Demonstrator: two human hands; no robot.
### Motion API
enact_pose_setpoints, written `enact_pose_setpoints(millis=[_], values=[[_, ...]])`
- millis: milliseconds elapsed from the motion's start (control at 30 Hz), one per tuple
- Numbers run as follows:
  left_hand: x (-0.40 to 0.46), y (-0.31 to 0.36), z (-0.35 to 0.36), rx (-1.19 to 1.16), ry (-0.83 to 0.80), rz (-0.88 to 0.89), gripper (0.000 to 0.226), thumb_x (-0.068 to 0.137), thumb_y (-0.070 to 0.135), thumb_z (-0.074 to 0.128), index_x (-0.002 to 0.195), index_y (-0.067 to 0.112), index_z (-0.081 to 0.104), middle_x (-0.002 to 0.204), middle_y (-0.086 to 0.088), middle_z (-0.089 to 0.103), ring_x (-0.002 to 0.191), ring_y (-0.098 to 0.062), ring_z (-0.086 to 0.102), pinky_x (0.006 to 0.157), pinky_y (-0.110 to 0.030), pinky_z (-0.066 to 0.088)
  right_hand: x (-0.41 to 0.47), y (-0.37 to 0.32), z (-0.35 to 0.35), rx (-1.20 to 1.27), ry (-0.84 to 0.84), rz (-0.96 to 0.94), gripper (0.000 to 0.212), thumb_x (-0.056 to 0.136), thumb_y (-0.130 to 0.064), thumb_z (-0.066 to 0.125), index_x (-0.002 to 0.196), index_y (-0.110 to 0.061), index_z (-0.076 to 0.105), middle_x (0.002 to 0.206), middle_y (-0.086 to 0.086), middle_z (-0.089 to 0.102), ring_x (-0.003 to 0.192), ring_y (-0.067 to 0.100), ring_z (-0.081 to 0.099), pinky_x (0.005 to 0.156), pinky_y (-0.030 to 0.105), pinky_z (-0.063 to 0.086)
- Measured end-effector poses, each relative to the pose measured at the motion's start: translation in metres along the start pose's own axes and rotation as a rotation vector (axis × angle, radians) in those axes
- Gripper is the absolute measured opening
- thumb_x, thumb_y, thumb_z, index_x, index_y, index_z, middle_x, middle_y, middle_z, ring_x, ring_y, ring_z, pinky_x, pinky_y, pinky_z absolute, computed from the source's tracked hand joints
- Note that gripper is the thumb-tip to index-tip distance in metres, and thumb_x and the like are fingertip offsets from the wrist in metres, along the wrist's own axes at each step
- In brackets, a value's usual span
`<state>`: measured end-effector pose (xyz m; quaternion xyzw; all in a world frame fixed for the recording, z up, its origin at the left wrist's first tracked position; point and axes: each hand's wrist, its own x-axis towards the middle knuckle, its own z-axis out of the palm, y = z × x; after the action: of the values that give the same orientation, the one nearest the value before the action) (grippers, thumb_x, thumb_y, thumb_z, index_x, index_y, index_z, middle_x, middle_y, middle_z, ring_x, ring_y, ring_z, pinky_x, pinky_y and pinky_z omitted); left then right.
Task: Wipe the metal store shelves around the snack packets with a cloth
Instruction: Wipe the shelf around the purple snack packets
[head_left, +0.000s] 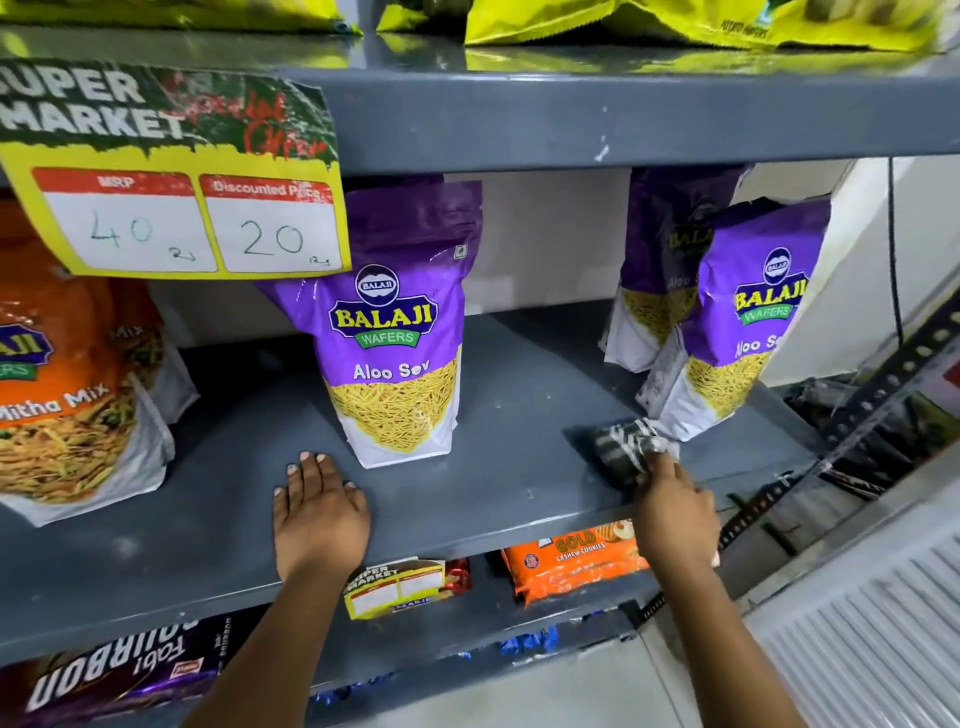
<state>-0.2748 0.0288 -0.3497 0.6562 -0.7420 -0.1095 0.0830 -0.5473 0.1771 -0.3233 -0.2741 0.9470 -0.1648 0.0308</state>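
Observation:
A grey metal shelf (509, 395) holds purple Aloo Sev packets: one in the middle (400, 343), two on the right (748, 322). An orange Mitha Mix packet (67, 395) stands on the left. My right hand (675, 514) grips a dark, white-patterned cloth (626, 447) and presses it on the shelf just in front of the right front packet. My left hand (317, 514) lies flat on the shelf near its front edge, fingers spread, just left of the middle packet and not touching it.
A yellow price sign (176, 208) hangs from the upper shelf (571, 119), which carries yellow packets. Below are orange cookie packs (576, 561) and a purple biscuit pack (109, 670). A slotted upright (883, 384) bounds the shelf's right end.

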Motion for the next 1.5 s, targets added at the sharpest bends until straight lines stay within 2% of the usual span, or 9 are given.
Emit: enact_pose_setpoints(millis=[100, 200, 333, 467, 667, 800, 1033, 1333, 1500], values=[[0.002, -0.001, 0.000, 0.010, 0.006, 0.003, 0.053, 0.097, 0.024, 0.023, 0.145, 0.003, 0.013, 0.157, -0.014, 0.011, 0.144, -0.028, 0.010, 0.119, -0.040, 0.010, -0.025, -0.040, 0.012, 0.059, -0.035, -0.290, 0.038, 0.089, -0.010, 0.041, 0.124, -0.020, 0.048, 0.131, 0.012, 0.055, 0.117, 0.034, 0.048, 0.095, 0.045, 0.040], [0.003, -0.003, 0.001, -0.004, -0.007, 0.011, 0.052, 0.098, 0.023, 0.024, 0.145, 0.002, 0.015, 0.156, -0.015, 0.012, 0.144, -0.029, 0.010, 0.119, -0.042, 0.011, -0.048, -0.059, 0.035, 0.119, -0.354, -0.675, 0.044, 0.092, -0.016, 0.041, 0.131, -0.036, 0.044, 0.150, -0.011, 0.036, 0.142, 0.014, 0.021, 0.117, 0.048, 0.002], [0.006, -0.008, 0.005, -0.013, -0.009, 0.011, 0.052, 0.098, 0.024, 0.026, 0.144, 0.002, 0.017, 0.156, -0.016, 0.014, 0.144, -0.030, 0.012, 0.118, -0.043, 0.012, -0.003, -0.008, 0.027, 0.144, -0.299, -0.586, 0.040, 0.091, -0.019, 0.045, 0.126, -0.035, 0.052, 0.147, -0.015, 0.041, 0.141, 0.008, 0.025, 0.117, 0.048, -0.002], [0.002, -0.016, 0.007, 0.040, 0.016, 0.046, 0.051, 0.098, 0.025, 0.028, 0.144, 0.004, 0.020, 0.155, -0.015, 0.017, 0.143, -0.032, 0.016, 0.116, -0.044, 0.016, 0.051, 0.047, 0.003, 0.275, -0.218, -0.341, 0.036, 0.087, -0.015, 0.041, 0.116, -0.022, 0.062, 0.140, 0.003, 0.052, 0.136, 0.020, 0.037, 0.119, 0.054, 0.006], [-0.018, -0.038, 0.000, 0.034, 0.025, 0.114, 0.048, 0.097, 0.026, 0.031, 0.143, 0.011, 0.027, 0.155, -0.011, 0.023, 0.142, -0.028, 0.020, 0.116, -0.043, 0.017, 0.073, 0.065, -0.007, 0.325, -0.129, -0.228, 0.031, 0.088, -0.004, 0.042, 0.105, -0.010, 0.068, 0.133, 0.012, 0.058, 0.128, 0.030, 0.047, 0.116, 0.056, 0.014], [-0.034, -0.067, -0.008, 0.017, 0.024, 0.160, 0.062, 0.089, 0.039, 0.018, 0.144, 0.013, 0.028, 0.154, -0.007, 0.025, 0.143, -0.024, 0.019, 0.117, -0.041, 0.015, 0.048, 0.047, -0.002, 0.355, -0.128, -0.250, 0.034, 0.083, -0.016, 0.041, 0.103, -0.009, 0.068, 0.127, 0.014, 0.062, 0.121, 0.035, 0.052, 0.110, 0.057, 0.027], [-0.044, -0.126, -0.029, -0.012, 0.048, 0.112, 0.063, 0.086, 0.038, 0.019, 0.141, 0.011, 0.034, 0.152, -0.008, 0.030, 0.142, -0.024, 0.023, 0.117, -0.040, 0.016, -0.030, -0.025, 0.023, 0.324, -0.189, -0.376, 0.045, 0.072, -0.028, 0.034, 0.096, -0.017, 0.070, 0.128, 0.004, 0.063, 0.124, 0.024, 0.051, 0.115, 0.049, 0.016], [-0.054, -0.269, -0.072, 0.009, 0.083, 0.029, 0.064, 0.085, 0.038, 0.021, 0.140, 0.008, 0.036, 0.150, -0.014, 0.032, 0.141, -0.029, 0.024, 0.117, -0.043, 0.017, -0.140, -0.150, 0.071, 0.334, -0.318, -0.549, 0.025, 0.089, -0.016, 0.046, 0.101, -0.022, 0.068, 0.133, -0.007, 0.058, 0.132, 0.014, 0.042, 0.115, 0.037, 0.007], [-0.043, -0.337, -0.084, 0.027, 0.085, -0.034, 0.060, 0.095, 0.040, 0.034, 0.143, 0.005, 0.027, 0.153, -0.016, 0.026, 0.142, -0.031, 0.020, 0.118, -0.046, 0.017, -0.200, -0.217, 0.094, 0.271, -0.345, -0.593, 0.031, 0.089, -0.017, 0.047, 0.114, -0.029, 0.062, 0.139, -0.010, 0.052, 0.136, 0.010, 0.035, 0.116, 0.038, 0.006]])
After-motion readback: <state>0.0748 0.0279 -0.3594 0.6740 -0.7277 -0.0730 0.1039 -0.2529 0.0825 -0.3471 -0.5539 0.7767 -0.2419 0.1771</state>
